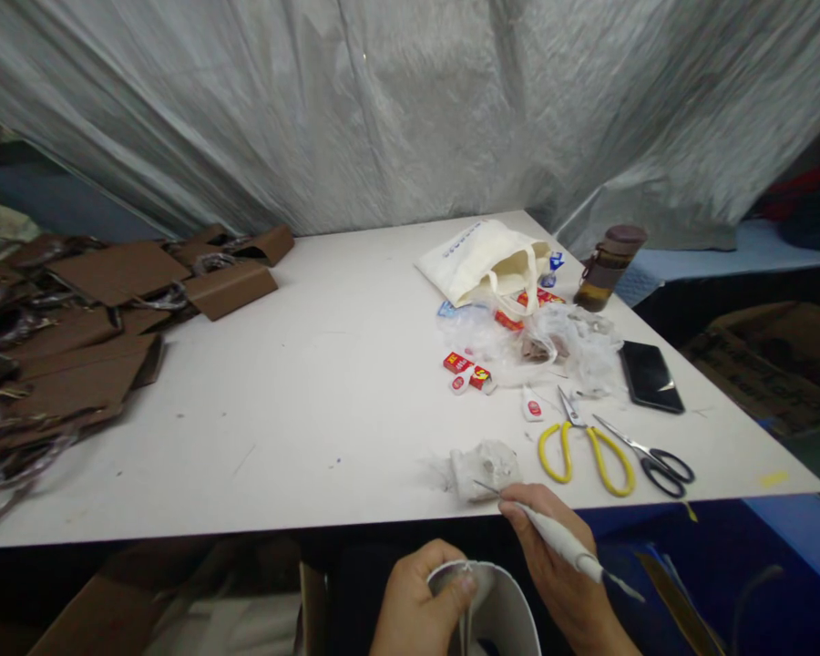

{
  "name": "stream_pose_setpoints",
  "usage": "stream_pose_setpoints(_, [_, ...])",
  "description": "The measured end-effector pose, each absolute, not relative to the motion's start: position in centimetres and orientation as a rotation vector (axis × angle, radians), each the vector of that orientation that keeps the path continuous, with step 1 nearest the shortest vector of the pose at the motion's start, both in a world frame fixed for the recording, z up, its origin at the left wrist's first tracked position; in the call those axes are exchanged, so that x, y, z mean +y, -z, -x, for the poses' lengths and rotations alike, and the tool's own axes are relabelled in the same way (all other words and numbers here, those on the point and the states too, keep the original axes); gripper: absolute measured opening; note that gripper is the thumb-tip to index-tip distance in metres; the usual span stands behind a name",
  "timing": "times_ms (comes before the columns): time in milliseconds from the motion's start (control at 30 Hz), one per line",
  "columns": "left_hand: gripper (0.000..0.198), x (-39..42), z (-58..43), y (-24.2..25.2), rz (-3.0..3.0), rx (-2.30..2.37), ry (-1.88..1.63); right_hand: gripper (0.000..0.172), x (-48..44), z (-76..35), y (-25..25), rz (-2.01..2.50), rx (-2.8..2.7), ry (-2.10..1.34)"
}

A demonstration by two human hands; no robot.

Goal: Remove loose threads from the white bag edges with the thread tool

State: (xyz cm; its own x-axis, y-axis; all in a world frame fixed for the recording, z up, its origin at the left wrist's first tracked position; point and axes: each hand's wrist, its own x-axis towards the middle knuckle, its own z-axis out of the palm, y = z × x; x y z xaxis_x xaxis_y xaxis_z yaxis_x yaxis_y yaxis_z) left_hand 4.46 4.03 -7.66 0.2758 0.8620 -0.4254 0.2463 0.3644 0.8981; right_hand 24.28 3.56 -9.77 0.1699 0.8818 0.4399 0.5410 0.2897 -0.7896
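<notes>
My left hand [425, 597] grips the rim of a pale, curved, hollow piece [516, 615] below the table's front edge. The thumb lies inside the rim; what kind of thing it is I cannot tell. In my right hand [553, 556] is a white pen-shaped tool [564, 542] with a thin metal tip and a cord-like tail at its back end. Its tip points left, at a crumpled whitish wad [485, 469] at the table edge; whether they touch I cannot tell. Yellow-handled scissors [584, 446] and black-handled scissors [649, 456] lie to the right.
Brown bags or boxes with handles [109, 310] are piled on the left of the white table [280, 383]. Toward the right are a cream tote bag [482, 260], clear plastic bags [580, 351], red packets [466, 369], a bottle [608, 269] and a black phone [651, 375]. Grey sheeting [383, 109] hangs behind.
</notes>
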Motion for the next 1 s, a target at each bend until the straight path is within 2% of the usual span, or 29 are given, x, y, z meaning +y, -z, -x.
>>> stream_pose_setpoints(400, [0.027, 4.2, -3.5, 8.9, -1.068, 1.351, -0.61, 0.008, 4.6, -23.3, 9.4, 1.344, -1.801, -0.112])
stream_pose_setpoints(533, [0.026, 4.2, -3.7, 7.9, -1.037, 1.36, -0.59, 0.014, 4.9, -23.2, 9.4, 1.382, -1.778, -0.089])
stream_pose_setpoints(667, [0.024, 4.2, -4.1, 6.5, -1.007, 1.39, -0.558, 0.012, 5.0, -23.3, 9.5, 1.394, -1.838, -0.092])
stream_pose_setpoints(867, [0.026, 3.8, -4.3, 6.4, -1.035, 1.4, -0.532, 0.015, 3.9, -24.2, 8.5, 1.307, -1.757, -0.222])
stream_pose_setpoints(1000, [0.027, 3.4, -5.0, 6.2, -1.039, 1.381, -0.487, 0.029, 2.5, -24.9, 7.9, 1.315, -1.458, -0.739])
